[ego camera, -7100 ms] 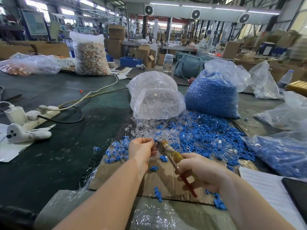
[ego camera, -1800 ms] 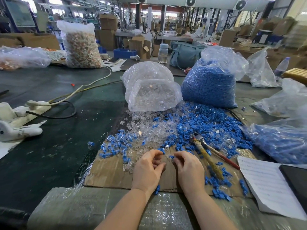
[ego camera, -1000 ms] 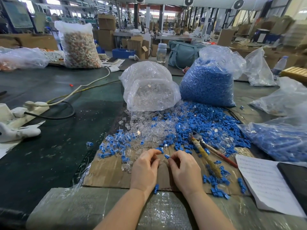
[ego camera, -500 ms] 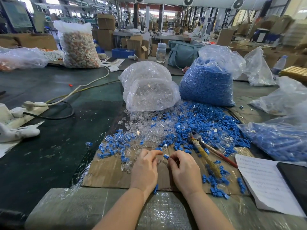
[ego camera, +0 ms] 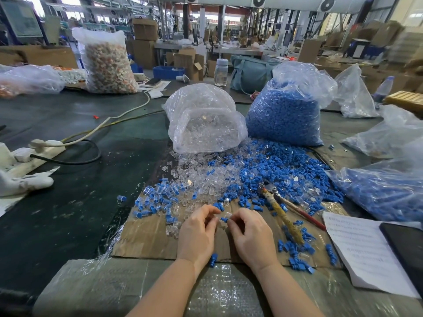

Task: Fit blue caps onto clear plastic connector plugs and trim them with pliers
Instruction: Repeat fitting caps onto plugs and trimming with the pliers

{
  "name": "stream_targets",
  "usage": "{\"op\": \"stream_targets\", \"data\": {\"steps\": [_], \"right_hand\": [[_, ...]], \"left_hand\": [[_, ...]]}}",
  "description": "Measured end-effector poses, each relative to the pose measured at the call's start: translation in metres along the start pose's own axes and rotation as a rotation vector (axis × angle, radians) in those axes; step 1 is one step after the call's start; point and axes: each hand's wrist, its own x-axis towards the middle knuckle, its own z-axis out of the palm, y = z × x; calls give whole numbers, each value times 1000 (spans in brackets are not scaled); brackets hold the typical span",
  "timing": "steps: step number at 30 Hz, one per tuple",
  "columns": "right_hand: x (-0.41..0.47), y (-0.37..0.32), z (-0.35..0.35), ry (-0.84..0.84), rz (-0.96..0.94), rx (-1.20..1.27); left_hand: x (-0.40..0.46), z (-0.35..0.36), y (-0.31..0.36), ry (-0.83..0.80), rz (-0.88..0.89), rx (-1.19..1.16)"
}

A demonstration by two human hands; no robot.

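Two bare hands meet over a sheet of cardboard (ego camera: 148, 239) on a dark surface (ego camera: 68, 216). The left hand (ego camera: 196, 234) and right hand (ego camera: 251, 236) pinch a small blue cap (ego camera: 224, 219) and a clear plug between curled fingers; the plug is hard to make out. Pliers (ego camera: 282, 213) lie just right of the hands among loose blue caps. Behind stand a bag of clear plugs (ego camera: 203, 120) and a bag of blue caps (ego camera: 288, 110).

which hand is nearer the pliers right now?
Right. The right hand sits just left of the pliers on the cardboard; the left hand is farther left, beyond the right hand.
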Motion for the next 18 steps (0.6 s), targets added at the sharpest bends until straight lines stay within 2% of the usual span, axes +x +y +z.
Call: {"op": "stream_targets", "data": {"steps": [18], "right_hand": [[-1,0,-1,3,-29,14]], "left_hand": [[-2,-2,1,-64,-10,-76]]}}
